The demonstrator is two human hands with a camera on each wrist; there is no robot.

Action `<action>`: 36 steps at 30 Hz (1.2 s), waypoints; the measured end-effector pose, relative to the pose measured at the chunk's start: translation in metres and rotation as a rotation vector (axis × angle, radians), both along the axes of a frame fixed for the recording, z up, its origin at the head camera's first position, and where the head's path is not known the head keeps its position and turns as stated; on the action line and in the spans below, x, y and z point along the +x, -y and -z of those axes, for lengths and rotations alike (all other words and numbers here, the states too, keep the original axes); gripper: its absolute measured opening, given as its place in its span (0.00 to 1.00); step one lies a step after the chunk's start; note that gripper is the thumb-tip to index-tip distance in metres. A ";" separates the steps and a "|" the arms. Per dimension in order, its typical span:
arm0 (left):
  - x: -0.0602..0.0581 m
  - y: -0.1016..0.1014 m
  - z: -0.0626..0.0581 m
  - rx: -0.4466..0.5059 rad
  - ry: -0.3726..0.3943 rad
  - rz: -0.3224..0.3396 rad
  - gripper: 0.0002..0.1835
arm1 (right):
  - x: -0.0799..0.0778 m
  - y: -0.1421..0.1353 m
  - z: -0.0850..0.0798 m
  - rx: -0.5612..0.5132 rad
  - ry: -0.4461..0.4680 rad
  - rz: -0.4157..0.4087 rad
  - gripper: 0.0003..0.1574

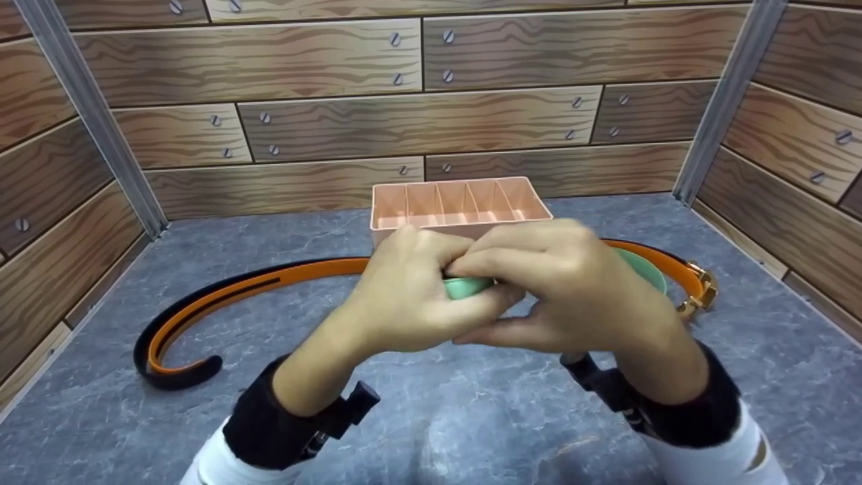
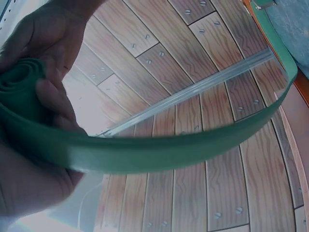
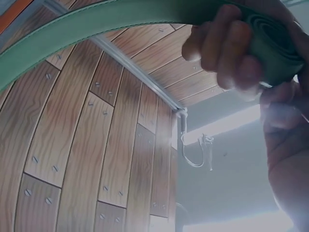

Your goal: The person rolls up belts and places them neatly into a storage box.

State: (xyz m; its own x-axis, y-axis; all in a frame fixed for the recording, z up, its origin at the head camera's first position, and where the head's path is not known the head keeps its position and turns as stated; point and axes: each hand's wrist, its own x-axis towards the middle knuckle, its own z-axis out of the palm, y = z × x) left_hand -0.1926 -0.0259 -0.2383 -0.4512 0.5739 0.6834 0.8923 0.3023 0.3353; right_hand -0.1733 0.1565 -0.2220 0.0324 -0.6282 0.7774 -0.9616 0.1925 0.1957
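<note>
A green belt (image 1: 467, 288) is wound into a tight coil between both hands. My left hand (image 1: 411, 296) grips the coil, thumb along its near side. From the other side my right hand (image 1: 572, 289) holds it too, fingertips meeting the left hand's fingers. Spiral layers of the coil (image 2: 21, 84) show in the left wrist view. From it the unrolled strap (image 2: 169, 154) runs off in a long curve, and in the right wrist view the stitched edge of the strap (image 3: 96, 21) is visible. Most of the coil is hidden behind the fingers in the head view.
An orange belt with a black side (image 1: 236, 296) lies on edge across the grey table (image 1: 431, 417), curling at the left. A gold buckle (image 1: 704, 289) is at the right. Behind the hands stands a pink divided box (image 1: 458, 225). Wood-patterned walls (image 1: 337, 128) enclose the table.
</note>
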 end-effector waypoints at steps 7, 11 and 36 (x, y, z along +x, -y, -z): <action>0.001 0.000 0.001 -0.029 0.007 -0.071 0.22 | 0.000 0.001 0.003 -0.012 -0.078 0.040 0.16; -0.003 0.001 0.001 0.056 0.081 0.138 0.17 | -0.002 0.001 -0.001 -0.105 -0.050 -0.093 0.21; -0.002 0.006 -0.002 -0.082 0.024 0.038 0.19 | -0.005 0.000 0.000 -0.056 -0.058 -0.035 0.15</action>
